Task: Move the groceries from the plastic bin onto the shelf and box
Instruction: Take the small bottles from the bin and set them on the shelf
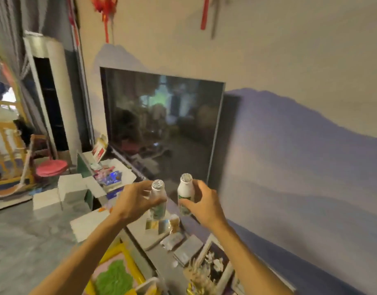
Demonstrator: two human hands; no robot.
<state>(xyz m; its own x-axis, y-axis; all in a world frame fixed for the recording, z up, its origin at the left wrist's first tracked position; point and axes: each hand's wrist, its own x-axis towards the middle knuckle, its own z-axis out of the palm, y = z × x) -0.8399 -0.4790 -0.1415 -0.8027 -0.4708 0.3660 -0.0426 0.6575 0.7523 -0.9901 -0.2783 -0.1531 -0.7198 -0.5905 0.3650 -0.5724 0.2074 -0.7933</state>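
Note:
My left hand grips a small white bottle with a foil top and green label. A second white bottle of the same kind is held by my right hand. Both bottles stand upright, side by side, above the grey shelf that runs under the dark TV screen. An open white cardboard box with colourful packets inside sits farther along the shelf, to the left of my hands. The plastic bin is not in view.
On the shelf below my hands lie small packets, a shiny card and a picture frame. White box flaps stick out at the left. A red stool stands on the grey floor. A yellow-framed green mat lies near my left arm.

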